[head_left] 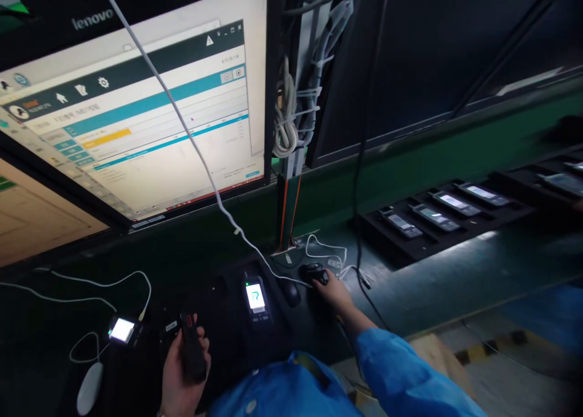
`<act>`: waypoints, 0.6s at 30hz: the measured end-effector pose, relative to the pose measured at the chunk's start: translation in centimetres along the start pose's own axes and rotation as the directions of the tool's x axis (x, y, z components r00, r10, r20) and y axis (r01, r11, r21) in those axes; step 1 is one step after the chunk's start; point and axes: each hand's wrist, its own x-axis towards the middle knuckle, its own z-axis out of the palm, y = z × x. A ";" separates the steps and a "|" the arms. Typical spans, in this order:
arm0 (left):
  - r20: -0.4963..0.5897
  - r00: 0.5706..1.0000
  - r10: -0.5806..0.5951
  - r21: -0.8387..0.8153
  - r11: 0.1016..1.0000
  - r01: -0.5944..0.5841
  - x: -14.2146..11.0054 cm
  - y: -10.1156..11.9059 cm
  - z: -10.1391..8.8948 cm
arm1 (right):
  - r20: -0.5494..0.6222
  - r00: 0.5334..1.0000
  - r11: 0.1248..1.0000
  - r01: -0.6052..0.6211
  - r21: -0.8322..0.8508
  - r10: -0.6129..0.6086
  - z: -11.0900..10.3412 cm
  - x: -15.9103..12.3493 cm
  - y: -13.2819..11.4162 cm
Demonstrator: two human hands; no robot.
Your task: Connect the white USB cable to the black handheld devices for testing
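Observation:
My left hand [184, 368], at the lower left of the head view, is closed around a slim black handheld device [194, 347] with a red mark near its upper end. Further right, my right hand [334, 292] is closed on a black rounded device [314, 273] at the back of the bench; its exact kind is unclear. Between the hands, a handheld unit with a lit white screen [255, 297] and a green light lies in a black tray [218, 320]. A dark mouse-shaped object [290, 292] sits just left of my right hand.
A large monitor [182, 113] stands behind the bench, crossed by a hanging white cable [182, 116]. At left lie a cabled device with a lit screen [122, 330] and a white mouse [90, 388]. Several handheld units fill a black rack [405, 253] at right. A black cable [359, 180] hangs nearby.

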 end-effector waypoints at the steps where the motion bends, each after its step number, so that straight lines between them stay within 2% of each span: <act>1: -0.008 1.000 0.003 -0.001 1.000 -0.003 0.0 0.0 -0.1 | 0.000 1.000 0.999 0.005 -0.040 -0.005 -0.1 -0.5 -0.1; 4: -0.046 0.999 0.020 0.005 1.000 -0.020 -0.1 0.1 -0.3 | 0.015 0.991 0.982 0.130 -0.135 -0.129 -0.4 -1.9 -1.0; 7: -0.081 0.996 0.038 0.018 0.999 -0.037 -0.1 0.1 -0.3 | 0.160 0.944 0.938 0.312 -0.148 -0.288 0.3 -2.8 -2.4; 9: -0.087 0.996 0.033 0.011 0.999 -0.032 -0.1 0.2 -0.3 | 0.244 0.920 0.928 0.346 -0.136 -0.307 1.3 -2.9 -3.2; 11: -0.059 0.998 0.013 -0.007 1.000 -0.014 -0.1 0.2 -0.3 | 0.274 0.923 0.943 0.312 -0.117 -0.271 2.2 -2.8 -4.0; 14: -0.007 1.000 0.007 -0.056 0.998 -0.007 -0.3 -0.1 -0.4 | 0.258 0.945 0.976 0.215 -0.028 -0.201 2.6 -2.5 -4.9; 18: 0.043 0.999 0.026 -0.173 0.985 -0.018 -0.7 -1.2 -0.8 | 0.188 0.970 0.958 0.104 0.265 -0.157 0.3 -3.0 -5.8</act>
